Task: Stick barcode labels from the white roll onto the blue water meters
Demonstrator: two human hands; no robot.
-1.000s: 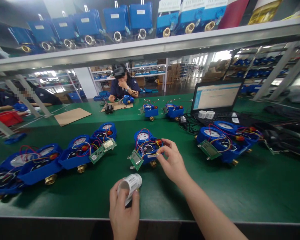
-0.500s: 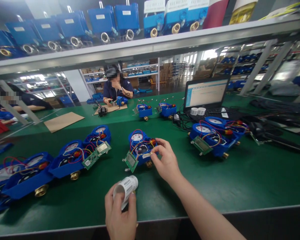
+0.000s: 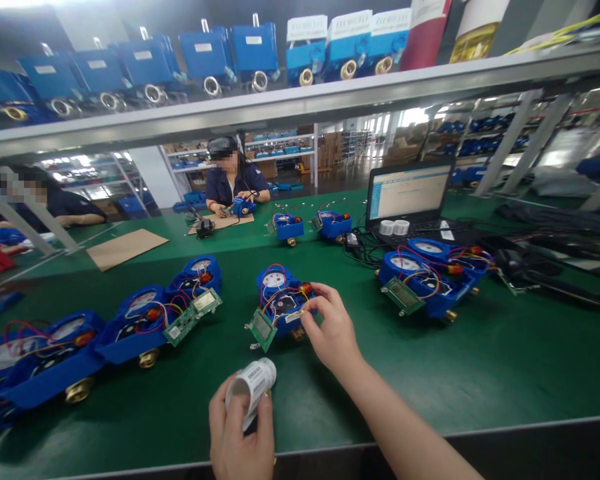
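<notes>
My left hand (image 3: 241,432) is closed round a white roll of barcode labels (image 3: 253,384), held just above the green table near its front edge. My right hand (image 3: 331,331) reaches to an open blue water meter (image 3: 281,297) in the middle of the table. Its thumb and forefinger pinch a small white label (image 3: 294,316) against the meter's near side. A green circuit board (image 3: 261,328) hangs from the meter on red, blue and yellow wires.
More open blue meters lie at the left (image 3: 145,323) and right (image 3: 420,273). An open laptop (image 3: 409,197) with two white rolls (image 3: 394,227) stands behind, beside black cables (image 3: 545,267). Two people work across the table (image 3: 233,183). A shelf (image 3: 300,100) of blue meters hangs overhead.
My right hand has slid slightly down the meter's side while still pinching the label. My left hand keeps the roll. The camera has tilted a little.
</notes>
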